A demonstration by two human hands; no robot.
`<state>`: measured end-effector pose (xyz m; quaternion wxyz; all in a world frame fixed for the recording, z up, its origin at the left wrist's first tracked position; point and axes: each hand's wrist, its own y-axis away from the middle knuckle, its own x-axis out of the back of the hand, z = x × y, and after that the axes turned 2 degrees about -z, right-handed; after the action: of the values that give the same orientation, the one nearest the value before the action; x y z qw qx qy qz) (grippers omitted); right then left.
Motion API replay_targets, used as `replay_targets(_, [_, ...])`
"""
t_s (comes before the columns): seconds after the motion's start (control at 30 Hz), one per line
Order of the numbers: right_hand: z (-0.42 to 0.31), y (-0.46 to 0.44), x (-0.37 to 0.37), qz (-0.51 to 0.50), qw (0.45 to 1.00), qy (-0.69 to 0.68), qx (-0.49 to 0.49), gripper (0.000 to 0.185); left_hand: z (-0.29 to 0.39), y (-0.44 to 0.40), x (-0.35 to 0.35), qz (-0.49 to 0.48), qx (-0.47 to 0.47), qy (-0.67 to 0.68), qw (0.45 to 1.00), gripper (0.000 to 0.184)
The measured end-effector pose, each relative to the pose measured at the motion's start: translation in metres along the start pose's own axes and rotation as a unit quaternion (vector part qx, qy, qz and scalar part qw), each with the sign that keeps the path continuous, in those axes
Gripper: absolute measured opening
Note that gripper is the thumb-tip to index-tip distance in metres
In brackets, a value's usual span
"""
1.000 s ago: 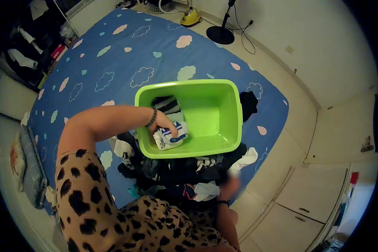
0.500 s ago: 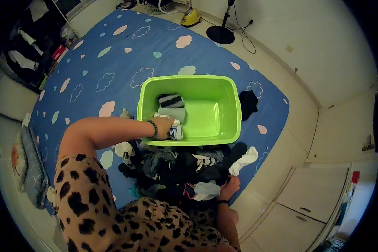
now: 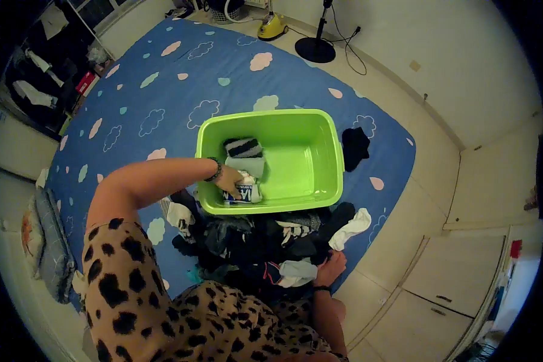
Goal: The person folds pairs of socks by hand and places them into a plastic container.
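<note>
My left hand (image 3: 227, 180) reaches over the left wall of a bright green plastic tub (image 3: 338, 192). Its fingers are apart and touch a folded white sock with dark lettering (image 3: 249, 194) at the tub's near left corner. Behind that sock lie a folded pale grey sock (image 3: 247, 165) and a striped black and grey sock (image 3: 243, 148), in a row along the left side. My right hand (image 3: 330, 269) is curled at the right edge of a sock pile, against a grey and white sock (image 3: 297, 272); what its fingers hold is hidden.
A heap of mostly dark socks (image 3: 235, 238) lies between the tub and my lap, with a white sock (image 3: 351, 229) at its right. Black fabric (image 3: 355, 148) rests right of the tub on the blue cloud-patterned bed (image 3: 163, 78). A fan base (image 3: 315, 50) stands beyond.
My left hand has drawn slightly back to the left and loosened, showing more of the lettered sock. My right hand stays almost in place. The view has shifted slightly.
</note>
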<state>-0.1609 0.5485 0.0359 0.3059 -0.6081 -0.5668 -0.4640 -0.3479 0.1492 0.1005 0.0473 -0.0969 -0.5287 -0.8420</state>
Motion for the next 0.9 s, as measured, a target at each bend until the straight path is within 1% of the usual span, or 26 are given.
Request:
replay_targets(0.03, [0.012,0.002,-0.008,-0.001,1.0,0.005,-0.004,0.033,0.009,0.003,-0.003,0.0,0.016,-0.002,1.0,0.094])
replay_targets(0.07, [0.022,0.001,-0.022,0.071,0.996,0.014,0.043,0.034,0.016,0.011,-0.005,0.004,0.037,-0.003,0.999,0.095])
replay_targets(0.1, [0.029,0.004,-0.031,0.141,0.986,0.023,0.088,0.034,0.017,0.012,-0.01,0.002,0.038,-0.015,0.999,0.096])
replay_targets(0.13, [0.029,0.006,-0.034,0.138,0.986,0.022,0.086,0.034,0.018,0.013,-0.015,0.0,0.038,-0.027,0.999,0.097])
replay_targets(0.2, [0.029,0.005,-0.034,0.141,0.986,0.03,0.085,0.034,-0.009,-0.02,-0.042,0.181,-0.026,-0.065,0.981,0.097])
replay_targets(0.23, [0.027,0.004,-0.032,0.141,0.986,0.031,0.086,0.034,0.001,-0.014,-0.049,0.263,-0.03,-0.059,0.963,0.089])
replay_targets(0.27, [0.025,0.004,-0.031,0.131,0.988,0.032,0.074,0.034,0.012,-0.008,-0.05,0.263,-0.03,-0.059,0.963,0.089])
replay_targets(0.33, [0.026,0.004,-0.031,0.12,0.99,0.039,0.065,0.034,0.031,-0.001,-0.051,0.243,0.078,-0.079,0.964,0.083])
replay_targets(0.37, [0.026,0.003,-0.034,0.138,0.987,0.037,0.074,0.033,0.026,-0.005,-0.055,0.281,0.06,-0.101,0.953,0.078])
replay_targets(0.4, [0.026,0.005,-0.033,0.154,0.984,0.037,0.082,0.033,0.026,-0.007,-0.055,0.279,0.059,-0.099,0.953,0.078])
replay_targets(0.43, [0.027,0.009,-0.032,0.15,0.985,0.039,0.081,0.033,0.027,-0.01,-0.056,0.289,0.064,-0.137,0.945,0.076])
replay_targets(0.47, [0.027,0.006,-0.03,0.138,0.986,0.046,0.083,0.032,0.028,-0.011,-0.053,0.303,0.07,-0.176,0.934,0.074])
replay_targets(0.5, [0.026,0.006,-0.029,0.126,0.987,0.054,0.085,0.031,0.027,-0.019,-0.054,0.325,0.085,-0.234,0.912,0.062])
replay_targets(0.53, [0.026,0.005,-0.029,0.129,0.987,0.053,0.085,0.031,0.024,-0.029,-0.056,0.327,0.085,-0.237,0.911,0.062])
replay_targets(0.6, [0.028,0.005,-0.031,0.14,0.985,0.037,0.092,0.029,0.017,-0.052,-0.064,0.406,0.132,-0.33,0.842,0.046])
replay_targets(0.63, [0.025,0.005,-0.03,0.143,0.985,0.034,0.094,0.029,0.013,-0.056,-0.063,0.408,0.134,-0.331,0.84,0.046])
replay_targets(0.7, [0.024,0.005,-0.028,0.126,0.988,0.033,0.077,0.03,0.011,-0.061,-0.061,0.366,0.106,-0.426,0.82,0.046])
replay_targets(0.73, [0.024,0.005,-0.029,0.129,0.988,0.03,0.079,0.03,0.014,-0.056,-0.058,0.368,0.109,-0.427,0.818,0.046])
replay_targets(0.8, [0.026,0.005,-0.031,0.129,0.988,0.039,0.079,0.031,0.02,-0.05,-0.048,0.25,0.15,-0.371,0.881,0.046])
replay_targets(0.83, [0.025,0.008,-0.028,0.129,0.988,0.038,0.079,0.031,0.014,-0.056,-0.054,0.25,0.152,-0.372,0.881,0.046])
replay_targets(0.87, [0.022,0.007,-0.027,0.117,0.99,0.05,0.065,0.03,0.001,-0.066,-0.06,0.297,0.144,-0.441,0.834,0.042])
replay_targets(0.9, [0.019,0.005,-0.024,0.106,0.991,0.062,0.05,0.03,0.003,-0.06,-0.059,0.321,0.138,-0.478,0.806,0.04])
